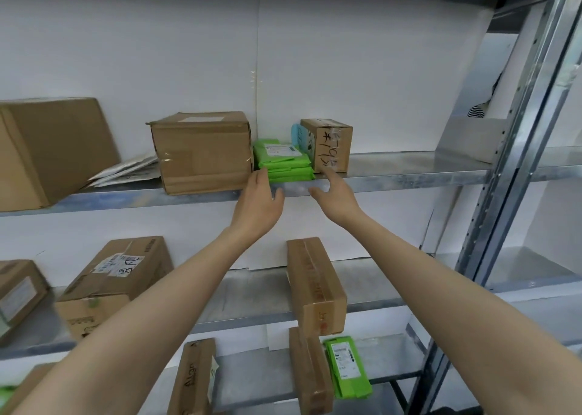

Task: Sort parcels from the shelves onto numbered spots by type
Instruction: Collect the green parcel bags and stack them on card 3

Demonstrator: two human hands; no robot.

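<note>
green mailers (283,162) | stacked flat, label up | on shelf (409,169) | between large box (201,151) and small box (330,145)

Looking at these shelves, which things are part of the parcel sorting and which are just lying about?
Job: green mailer stack, small handwritten box, big taped box, long box below, left hand, right hand.
Lying about: metal upright, striped fabric behind the rack.

White wall panels (189,52) fill the background; a striped garment (475,111) shows far right.
</note>
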